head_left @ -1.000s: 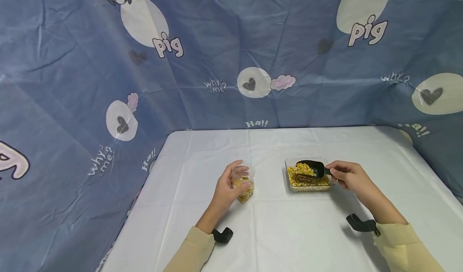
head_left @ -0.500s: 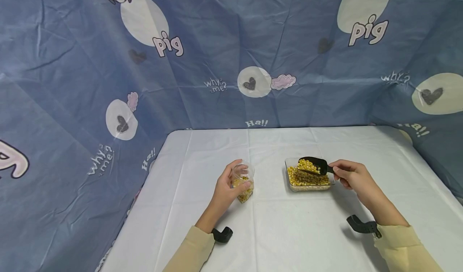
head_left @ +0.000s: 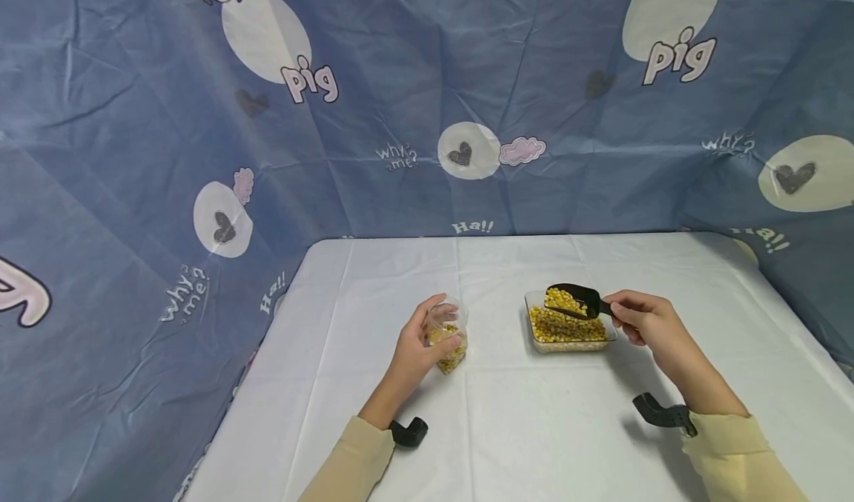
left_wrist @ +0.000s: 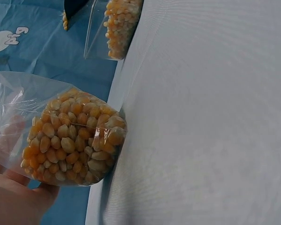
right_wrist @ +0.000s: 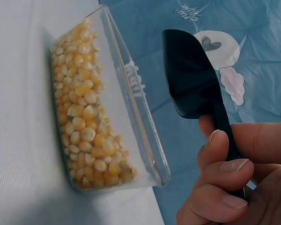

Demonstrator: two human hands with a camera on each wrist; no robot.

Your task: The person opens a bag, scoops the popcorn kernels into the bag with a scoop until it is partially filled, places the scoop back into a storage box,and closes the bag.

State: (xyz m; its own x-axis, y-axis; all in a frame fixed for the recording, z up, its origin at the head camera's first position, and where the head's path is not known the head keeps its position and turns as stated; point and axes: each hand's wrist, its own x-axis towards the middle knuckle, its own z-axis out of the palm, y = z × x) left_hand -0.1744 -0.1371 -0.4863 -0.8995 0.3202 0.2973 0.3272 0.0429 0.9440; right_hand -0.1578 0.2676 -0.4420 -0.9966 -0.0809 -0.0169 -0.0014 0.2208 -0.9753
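Note:
My left hand (head_left: 415,346) grips a clear plastic bag (left_wrist: 75,136) partly filled with corn kernels, its mouth spread at the top and its bottom on the table. To the right, my right hand (head_left: 650,320) pinches the handle of a black scoop (right_wrist: 189,75). Yellow kernels heap in the scoop, seen in the head view; the right wrist view shows only its dark underside. The scoop hangs over a clear rectangular container (right_wrist: 136,108) holding many loose corn kernels (right_wrist: 86,122). In the right wrist view, a gap separates the scoop from the container's rim.
A white cloth covers the table (head_left: 520,428). Behind it and along the left hangs a blue printed curtain (head_left: 373,79). A black curved wrist mount (head_left: 408,433) sticks out from the left sleeve, and another mount (head_left: 660,411) from the right.
The loaded scoop has risen out of the corn and is now above the container, shifted slightly left over the last half second. My left hand and the bag have stayed in place.

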